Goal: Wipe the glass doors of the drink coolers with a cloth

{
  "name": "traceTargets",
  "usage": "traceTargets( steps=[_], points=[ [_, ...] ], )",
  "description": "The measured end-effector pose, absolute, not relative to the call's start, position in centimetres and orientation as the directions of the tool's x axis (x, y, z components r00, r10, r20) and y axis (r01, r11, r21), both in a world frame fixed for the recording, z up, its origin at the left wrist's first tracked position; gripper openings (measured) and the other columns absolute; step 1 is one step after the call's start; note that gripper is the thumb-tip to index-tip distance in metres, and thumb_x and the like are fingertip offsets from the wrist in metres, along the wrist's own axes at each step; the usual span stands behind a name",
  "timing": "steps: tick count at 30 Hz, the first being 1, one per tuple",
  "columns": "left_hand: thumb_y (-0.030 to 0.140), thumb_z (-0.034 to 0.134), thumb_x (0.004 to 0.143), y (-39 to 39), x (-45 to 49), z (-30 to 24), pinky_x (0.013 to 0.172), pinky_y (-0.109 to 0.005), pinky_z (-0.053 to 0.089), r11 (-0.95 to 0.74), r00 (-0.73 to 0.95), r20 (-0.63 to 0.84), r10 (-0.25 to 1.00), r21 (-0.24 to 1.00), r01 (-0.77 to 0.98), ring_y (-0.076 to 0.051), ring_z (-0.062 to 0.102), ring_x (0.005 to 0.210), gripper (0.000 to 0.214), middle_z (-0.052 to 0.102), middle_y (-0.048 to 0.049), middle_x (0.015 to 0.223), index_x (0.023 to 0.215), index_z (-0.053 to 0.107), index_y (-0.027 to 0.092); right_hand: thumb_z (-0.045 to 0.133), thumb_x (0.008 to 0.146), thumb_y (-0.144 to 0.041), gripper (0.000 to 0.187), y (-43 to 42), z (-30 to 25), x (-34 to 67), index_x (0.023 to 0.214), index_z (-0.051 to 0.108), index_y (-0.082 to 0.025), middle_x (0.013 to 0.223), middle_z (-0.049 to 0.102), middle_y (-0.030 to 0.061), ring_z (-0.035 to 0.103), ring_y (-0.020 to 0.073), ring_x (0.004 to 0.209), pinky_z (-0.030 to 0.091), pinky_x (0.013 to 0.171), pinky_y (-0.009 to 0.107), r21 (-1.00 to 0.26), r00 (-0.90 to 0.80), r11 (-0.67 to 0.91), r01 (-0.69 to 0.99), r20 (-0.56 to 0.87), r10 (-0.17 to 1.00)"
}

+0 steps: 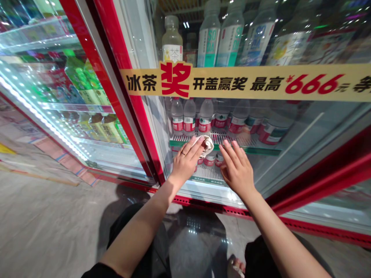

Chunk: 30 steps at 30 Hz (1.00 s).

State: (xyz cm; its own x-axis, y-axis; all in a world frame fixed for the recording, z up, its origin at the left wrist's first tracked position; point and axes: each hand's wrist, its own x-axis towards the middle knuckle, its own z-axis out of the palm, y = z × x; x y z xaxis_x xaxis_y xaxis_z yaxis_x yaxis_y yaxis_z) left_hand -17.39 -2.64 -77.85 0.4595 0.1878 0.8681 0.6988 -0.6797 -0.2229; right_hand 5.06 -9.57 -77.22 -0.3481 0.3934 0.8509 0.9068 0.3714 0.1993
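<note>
My left hand, a ring on one finger, presses a crumpled white cloth against the glass door of a red-framed drinks fridge. The cloth is partly hidden under my fingers. To its right, my right hand is open, fingers stretched toward the glass with nothing in it. I cannot tell whether its fingertips touch the pane. Behind the glass, small red-labelled water bottles stand on a wire shelf with a green front edge.
A yellow banner strip with red and black lettering crosses the door above my hands. Larger bottles stand behind it. On the left is another lit fridge with green bottles. My knees are bent over the grey floor.
</note>
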Motion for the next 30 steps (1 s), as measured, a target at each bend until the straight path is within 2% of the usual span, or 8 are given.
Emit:
traceTargets(
  steps=[4, 9, 12, 17, 20, 23, 28, 30],
  points=[
    [0.002, 0.048, 0.103, -2.9, -17.3, -77.8, 0.134, -0.037, 0.04, -0.685, 0.518, 0.838, 0.17, -0.277, 0.674, -0.019, 0.046, 0.161, 0.052, 0.065, -0.0084, 0.159, 0.151, 0.062, 0.017, 0.056, 0.098, -0.006, 0.088, -9.5, -77.3, 5.0, 0.177, 0.02, -0.02, 0.171, 0.048, 0.0096, 0.028, 0.0258, 0.168, 0.038, 0.134, 0.045, 0.192, -0.343, 0.377, 0.906, 0.855, 0.389],
    [0.0, 0.048, 0.1, -2.9, -17.3, -77.9, 0.136, -0.039, 0.038, -0.675, 0.464, 0.864, 0.197, -0.223, 0.703, -0.02, 0.038, 0.165, 0.057, 0.063, -0.0091, 0.161, 0.154, 0.058, 0.016, 0.054, 0.098, -0.005, 0.088, -9.5, -77.3, 5.0, 0.177, 0.02, -0.02, 0.17, 0.05, 0.0098, 0.03, 0.0259, 0.168, 0.039, 0.134, 0.045, 0.18, -0.335, 0.381, 0.907, 0.858, 0.39],
    [0.001, 0.049, 0.101, -2.7, -17.4, -78.0, 0.137, -0.038, 0.036, -0.673, 0.471, 0.863, 0.184, -0.239, 0.7, -0.019, 0.036, 0.165, 0.057, 0.062, -0.0087, 0.162, 0.155, 0.058, 0.017, 0.054, 0.099, -0.007, 0.087, -9.6, -77.3, 5.0, 0.177, 0.018, -0.02, 0.171, 0.05, 0.0102, 0.028, 0.0251, 0.168, 0.039, 0.133, 0.045, 0.184, -0.339, 0.383, 0.905, 0.856, 0.389],
    [0.002, 0.051, 0.103, -2.6, -17.6, -77.6, 0.137, -0.035, 0.034, -0.674, 0.516, 0.845, 0.139, -0.301, 0.675, -0.018, 0.041, 0.162, 0.056, 0.064, -0.0072, 0.159, 0.157, 0.057, 0.018, 0.05, 0.102, -0.01, 0.085, -9.6, -77.4, 5.0, 0.178, 0.014, -0.025, 0.172, 0.046, 0.0085, 0.041, 0.027, 0.163, 0.043, 0.131, 0.048, 0.163, -0.319, 0.367, 0.916, 0.851, 0.418],
    [0.005, 0.05, 0.105, -2.6, -17.2, -77.3, 0.137, -0.038, 0.037, -0.665, 0.467, 0.866, 0.18, -0.243, 0.707, -0.02, 0.041, 0.162, 0.058, 0.061, -0.0079, 0.162, 0.161, 0.052, 0.02, 0.05, 0.102, -0.012, 0.086, -9.6, -77.4, 5.0, 0.178, 0.013, -0.027, 0.172, 0.047, 0.0081, 0.046, 0.0271, 0.159, 0.043, 0.131, 0.047, 0.157, -0.31, 0.356, 0.921, 0.85, 0.426],
    [0.007, 0.051, 0.106, -2.6, -16.8, -77.1, 0.136, -0.041, 0.039, -0.662, 0.439, 0.873, 0.211, -0.203, 0.722, -0.022, 0.039, 0.163, 0.057, 0.056, -0.009, 0.165, 0.162, 0.051, 0.02, 0.051, 0.102, -0.01, 0.087, -9.7, -77.4, 5.0, 0.178, 0.012, -0.027, 0.172, 0.047, 0.0072, 0.045, 0.0264, 0.16, 0.042, 0.132, 0.046, 0.152, -0.309, 0.363, 0.919, 0.849, 0.428],
    [0.007, 0.056, 0.105, -2.3, -17.0, -76.6, 0.134, -0.035, 0.041, -0.67, 0.57, 0.81, 0.141, -0.346, 0.657, -0.018, 0.046, 0.16, 0.054, 0.061, -0.0055, 0.161, 0.157, 0.058, 0.022, 0.05, 0.103, -0.013, 0.086, -9.8, -77.5, 5.3, 0.178, 0.009, -0.028, 0.173, 0.044, 0.0082, 0.043, 0.0276, 0.162, 0.043, 0.131, 0.049, 0.137, -0.309, 0.381, 0.914, 0.844, 0.438],
    [0.006, 0.055, 0.105, -2.2, -17.2, -76.2, 0.133, -0.034, 0.041, -0.654, 0.569, 0.814, 0.119, -0.367, 0.662, -0.017, 0.046, 0.159, 0.054, 0.063, -0.0042, 0.159, 0.157, 0.058, 0.023, 0.049, 0.104, -0.014, 0.085, -9.8, -77.5, 5.6, 0.178, 0.01, -0.029, 0.175, 0.043, 0.0086, 0.043, 0.0281, 0.162, 0.042, 0.131, 0.051, 0.135, -0.304, 0.375, 0.917, 0.846, 0.438]
  ],
)
